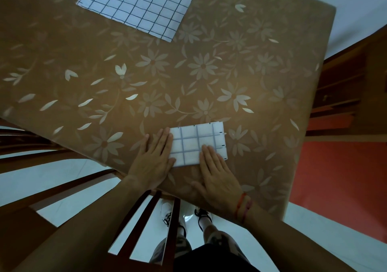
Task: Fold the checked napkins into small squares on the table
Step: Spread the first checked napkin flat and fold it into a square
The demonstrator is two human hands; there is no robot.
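Observation:
A white napkin with a dark grid, folded into a narrow rectangle [194, 139], lies near the table's front edge. My left hand [154, 158] lies flat beside its left end, fingertips just on that edge. My right hand [217, 173] rests flat with its fingers on the napkin's lower right part. Neither hand grips anything. A second checked napkin [140, 5] lies spread out flat at the far side of the table, partly cut off by the top of the view.
The table carries a brown cloth with pale flowers [188, 72]. Wooden chairs stand at the front left [146, 219] and at the right [339, 87]. My feet in sneakers [184, 215] show on the pale floor below the table edge.

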